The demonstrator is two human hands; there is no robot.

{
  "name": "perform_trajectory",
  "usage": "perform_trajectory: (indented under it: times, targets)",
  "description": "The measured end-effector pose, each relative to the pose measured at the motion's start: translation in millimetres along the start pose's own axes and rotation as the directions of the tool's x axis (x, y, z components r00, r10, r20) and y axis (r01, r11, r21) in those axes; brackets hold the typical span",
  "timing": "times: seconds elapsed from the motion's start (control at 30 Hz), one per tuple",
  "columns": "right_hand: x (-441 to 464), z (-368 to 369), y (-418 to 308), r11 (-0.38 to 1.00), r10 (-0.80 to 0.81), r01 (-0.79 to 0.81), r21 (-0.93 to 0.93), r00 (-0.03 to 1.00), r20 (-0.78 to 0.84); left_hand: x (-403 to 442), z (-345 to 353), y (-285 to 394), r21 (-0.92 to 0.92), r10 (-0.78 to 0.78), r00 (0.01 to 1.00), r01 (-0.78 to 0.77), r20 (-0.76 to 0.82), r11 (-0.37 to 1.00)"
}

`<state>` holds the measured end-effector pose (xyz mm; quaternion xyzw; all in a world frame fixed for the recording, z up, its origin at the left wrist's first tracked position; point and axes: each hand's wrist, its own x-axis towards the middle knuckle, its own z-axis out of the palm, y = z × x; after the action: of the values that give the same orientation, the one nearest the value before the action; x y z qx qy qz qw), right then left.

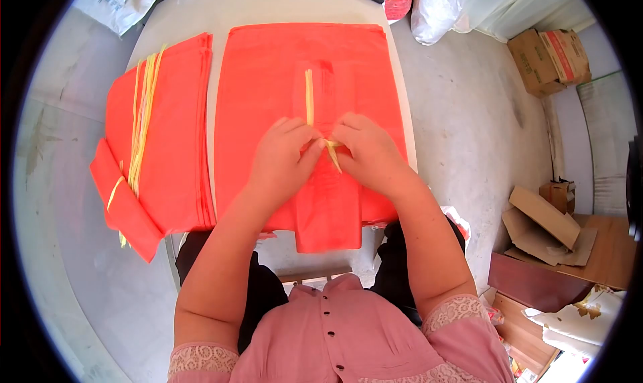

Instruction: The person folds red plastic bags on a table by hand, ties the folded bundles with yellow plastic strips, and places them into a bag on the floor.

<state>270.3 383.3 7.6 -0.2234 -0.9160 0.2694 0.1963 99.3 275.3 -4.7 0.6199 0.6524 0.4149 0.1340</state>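
A narrow folded red bundle (328, 215) lies lengthwise on a wide stack of red sheets (258, 81), its near end hanging past the table's front edge. Over its middle, my left hand (288, 155) and my right hand (368, 152) face each other, nearly touching. Both pinch a short yellow strip (333, 156), whose loose end points down between them. More yellow strips (309, 95) lie just beyond my left hand. How the strip passes under my fingers is hidden.
At the left, a second red stack (177, 115) carries long yellow strips (142, 128) and a rolled red bundle (124, 202) tied with yellow. The pale table (301, 4) shows at the back. Cardboard boxes (550, 61) and an opened carton (546, 225) stand right.
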Motion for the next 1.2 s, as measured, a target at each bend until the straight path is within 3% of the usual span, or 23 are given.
perform_trajectory:
  times: [0.13, 0.2, 0.33, 0.4, 0.7, 0.83, 1.03, 1.2]
  targets:
    - [-1, -1, -6, 0.988, 0.067, -0.053, -0.143, 0.993, 0.095, -2, 4, -8, -0.043, -0.02, 0.999, 0.019, -0.026, 0.999]
    - [-4, 3, -1, 0.991, 0.016, -0.014, -0.132, 1.0, 0.017, -4, 5, -12, -0.031, 0.007, 0.997, -0.009, -0.083, 0.999]
    - [-11, 8, 9, 0.992, -0.012, -0.006, -0.123, 0.99, -0.14, -7, 4, -18, 0.148, -0.003, 0.993, 0.021, -0.121, 0.989]
    - [-15, 3, 11, 0.988, 0.009, -0.026, -0.153, 0.994, -0.109, -8, -1, -17, 0.266, -0.016, 0.997, 0.035, -0.072, 0.963]
    - [-20, 7, 16, 0.949, -0.095, 0.047, -0.311, 0.986, -0.14, -9, -1, -13, 0.385, -0.139, 0.987, 0.159, -0.079, 0.909]
    - [-19, 12, 19, 0.974, 0.07, -0.094, -0.207, 0.99, -0.124, -10, 0, -18, 0.397, -0.157, 0.986, 0.167, -0.058, 0.902]
    - [-16, 5, 12, 0.982, 0.184, -0.187, -0.022, 0.979, -0.09, -7, -1, -16, 0.45, -0.212, 0.977, 0.183, 0.014, 0.874]
    - [-2, 12, 3, 0.924, 0.249, -0.233, 0.303, 0.969, -0.013, -6, 1, -15, 0.479, -0.229, 0.973, 0.184, 0.037, 0.858]
